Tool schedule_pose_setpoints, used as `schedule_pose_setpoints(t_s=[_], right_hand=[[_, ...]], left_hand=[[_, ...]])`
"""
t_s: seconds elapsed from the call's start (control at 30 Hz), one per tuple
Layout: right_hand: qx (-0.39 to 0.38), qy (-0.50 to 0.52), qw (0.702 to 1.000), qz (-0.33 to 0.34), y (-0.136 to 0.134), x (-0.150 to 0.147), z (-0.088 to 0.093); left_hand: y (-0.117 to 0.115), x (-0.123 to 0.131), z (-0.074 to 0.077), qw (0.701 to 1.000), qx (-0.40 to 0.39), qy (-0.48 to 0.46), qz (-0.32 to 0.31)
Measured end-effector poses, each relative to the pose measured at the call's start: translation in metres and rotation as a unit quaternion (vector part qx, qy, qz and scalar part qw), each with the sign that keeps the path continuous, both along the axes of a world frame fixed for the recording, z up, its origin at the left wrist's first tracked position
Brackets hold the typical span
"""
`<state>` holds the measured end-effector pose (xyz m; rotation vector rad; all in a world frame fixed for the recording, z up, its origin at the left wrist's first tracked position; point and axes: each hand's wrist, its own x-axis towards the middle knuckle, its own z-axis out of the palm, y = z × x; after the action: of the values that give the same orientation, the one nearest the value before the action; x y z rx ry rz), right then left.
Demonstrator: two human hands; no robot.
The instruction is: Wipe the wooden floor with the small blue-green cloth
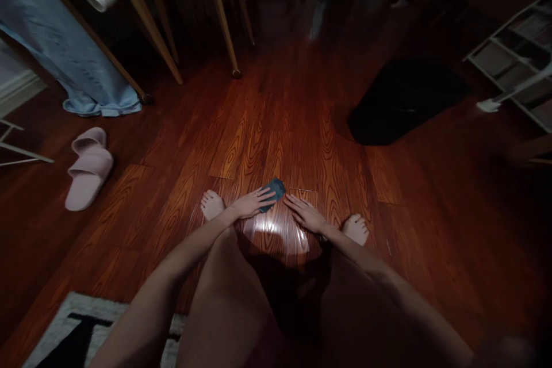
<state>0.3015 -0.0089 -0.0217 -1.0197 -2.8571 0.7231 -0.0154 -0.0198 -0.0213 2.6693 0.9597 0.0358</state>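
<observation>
A small dark teal cloth point(273, 191) lies on the glossy reddish-brown wooden floor point(241, 144) between my bare feet. My left hand point(252, 203) rests flat across the cloth's left part, its fingers stretched out and spread over the fabric. Just right of the cloth, my right hand point(306, 214) lies palm down on the boards with its fingers extended. Its fingertips come close to the cloth's right edge; whether they touch it I cannot tell. Bright light reflections show on the floor below both hands.
A pink slipper pair point(89, 168) is at left, below hanging light-blue jeans point(77, 52). Wooden chair legs point(222, 17) stand ahead. A black bin-like object point(397, 103) and a white shelf rack point(509, 52) are to the right. A patterned rug point(56, 328) lies lower left.
</observation>
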Motion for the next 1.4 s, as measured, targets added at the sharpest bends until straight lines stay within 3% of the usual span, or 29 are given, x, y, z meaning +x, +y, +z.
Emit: schedule_pose_setpoints(t_s=[0.03,0.1,0.2,0.3,0.4,0.5,0.57,0.63,0.67,0.73,0.83,0.97,1.03,1.13,1.23,1.3,1.33,1.4], right_hand=[[0.0,0.001,1.0,0.0,0.0,0.0,-0.001],[0.0,0.005,1.0,0.001,0.0,0.0,-0.002],[0.003,0.012,1.0,0.001,0.0,0.001,-0.005],[0.004,0.014,1.0,-0.002,0.0,0.001,-0.007],[0.001,0.014,1.0,-0.003,0.0,0.0,-0.006],[-0.003,0.018,1.0,-0.004,0.0,0.0,-0.006],[-0.003,0.02,1.0,-0.005,0.0,0.001,-0.005],[-0.003,0.018,1.0,-0.004,0.0,0.001,-0.005],[-0.004,0.017,1.0,-0.003,0.0,0.001,-0.005],[-0.002,0.017,1.0,0.0,0.0,0.001,-0.005],[0.001,0.019,1.0,0.0,0.0,0.001,-0.005],[0.002,0.017,1.0,-0.003,0.0,0.0,-0.005],[0.001,0.017,1.0,-0.002,0.0,0.0,-0.005],[0.0,0.015,1.0,0.0,0.0,0.0,-0.005],[0.001,0.009,1.0,-0.001,0.001,0.0,-0.005],[0.001,0.006,1.0,0.0,0.001,0.0,-0.004],[-0.001,0.005,1.0,0.001,0.001,0.0,-0.004],[-0.005,0.009,1.0,0.002,0.001,0.001,-0.003]], left_hand=[[0.001,0.002,0.001,1.0,0.0,0.004,-0.019],[0.002,0.001,0.001,1.0,0.012,0.008,0.008],[0.003,-0.013,-0.004,0.984,0.041,0.0,0.173],[0.003,-0.029,-0.012,0.927,0.069,-0.023,0.367],[0.003,-0.036,-0.018,0.899,0.083,-0.032,0.428],[0.002,-0.027,-0.015,0.939,0.074,-0.021,0.334],[0.002,-0.016,-0.01,0.979,0.052,-0.011,0.196],[0.002,-0.006,-0.004,0.998,0.029,-0.001,0.059],[0.002,-0.003,-0.002,1.0,0.024,0.003,0.018],[0.002,-0.001,0.001,1.0,0.026,0.008,0.008],[0.003,-0.011,-0.001,0.988,0.044,0.005,0.147],[0.005,-0.032,-0.012,0.911,0.074,-0.018,0.404],[0.005,-0.036,-0.016,0.892,0.086,-0.029,0.442],[0.003,-0.03,-0.016,0.932,0.082,-0.03,0.352],[0.002,-0.013,-0.009,0.99,0.042,-0.015,0.136],[0.002,-0.004,-0.004,1.0,0.019,-0.004,0.023],[0.002,-0.002,-0.002,1.0,0.014,0.0,0.0],[0.002,-0.004,-0.001,0.999,0.015,0.001,0.03]])
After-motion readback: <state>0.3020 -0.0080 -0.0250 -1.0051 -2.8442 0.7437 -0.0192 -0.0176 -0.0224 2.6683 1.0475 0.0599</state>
